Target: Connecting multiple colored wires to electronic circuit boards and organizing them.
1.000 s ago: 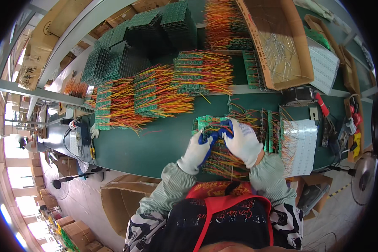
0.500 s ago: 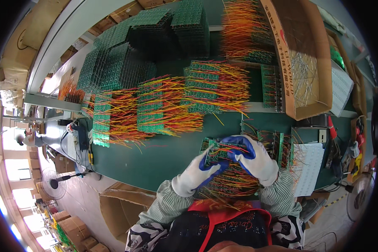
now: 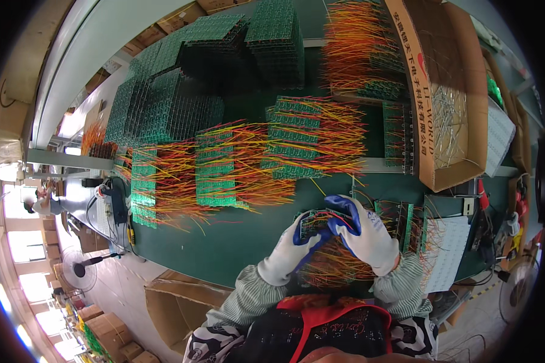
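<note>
A small green circuit board [image 3: 312, 224] with coloured wires is gripped in my left hand [image 3: 292, 248], fingers and thumb closed on its left part. My right hand [image 3: 367, 237] bends over the board's right end. Its thumb and fingertips pinch at the wires there; exactly what lies between them is hidden. Both hands wear white gloves with blue-coated fingers. Below them, close to my body, a bundle of wired boards [image 3: 336, 266] lies with red and orange wires. More green boards [image 3: 396, 219] are just right of my right hand.
Across the green table [image 3: 224, 242] lie rows of wired boards [image 3: 215, 175]. Behind them rise tall stacks of bare boards [image 3: 275, 45]. An open cardboard box [image 3: 427, 139] of thin metal pieces stands at the right, with white sheets [image 3: 447, 251] nearer me. A carton [image 3: 178, 302] sits below the table's front edge.
My right hand's fingers have drawn down and closer together at the board's right end. My left hand keeps its hold on the board. The whole view has shifted slightly.
</note>
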A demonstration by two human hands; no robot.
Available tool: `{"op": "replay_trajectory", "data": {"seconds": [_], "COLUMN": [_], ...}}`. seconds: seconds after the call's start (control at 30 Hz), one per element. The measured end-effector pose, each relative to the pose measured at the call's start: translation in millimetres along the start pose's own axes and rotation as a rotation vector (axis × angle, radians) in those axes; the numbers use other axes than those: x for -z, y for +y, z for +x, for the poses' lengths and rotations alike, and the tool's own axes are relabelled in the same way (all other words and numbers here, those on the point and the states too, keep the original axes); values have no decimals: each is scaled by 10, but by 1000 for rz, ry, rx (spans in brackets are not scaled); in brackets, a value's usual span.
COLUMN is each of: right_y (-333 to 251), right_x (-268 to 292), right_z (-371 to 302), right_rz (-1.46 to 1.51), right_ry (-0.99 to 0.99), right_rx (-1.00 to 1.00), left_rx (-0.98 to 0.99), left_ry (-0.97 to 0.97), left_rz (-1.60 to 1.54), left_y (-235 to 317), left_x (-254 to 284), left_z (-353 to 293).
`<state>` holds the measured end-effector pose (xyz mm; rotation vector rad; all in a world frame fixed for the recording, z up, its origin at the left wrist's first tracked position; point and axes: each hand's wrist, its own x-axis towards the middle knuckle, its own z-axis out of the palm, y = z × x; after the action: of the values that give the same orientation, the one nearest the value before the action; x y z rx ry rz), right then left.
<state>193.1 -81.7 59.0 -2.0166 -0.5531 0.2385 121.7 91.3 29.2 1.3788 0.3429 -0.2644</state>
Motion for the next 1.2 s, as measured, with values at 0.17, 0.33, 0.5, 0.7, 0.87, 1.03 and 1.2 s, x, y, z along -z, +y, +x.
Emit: {"op": "replay_trajectory", "data": {"seconds": [0.17,0.33,0.5,0.7,0.87,1.03,1.2], "right_y": [-48,15,-20,-83,-89,25,88], "right_x": [66,157,69,35,-38,-250,-154], "right_z": [-59,-142,-215,-223,-271,-206,-19], "right_rz": [-39,-99,-246,-302,-410,-640,-438], "right_ry": [-48,-135,-43,-44,11,32,-24], "right_rx": [-31,10,102,52,34,-35,-131], "left_rx": [-7,167,262,225,-193,-162,-197], "left_ry": [-8,-48,-168,42,142,168,250], "left_rz": [357,15,-74,37,362,802,889], "left_y": [191,170,132,-137,-10,159,68], "left_x": [21,44,19,-85,-223,-328,-209], "left_z": [-27,-72,-21,-166,-116,20,84]}}
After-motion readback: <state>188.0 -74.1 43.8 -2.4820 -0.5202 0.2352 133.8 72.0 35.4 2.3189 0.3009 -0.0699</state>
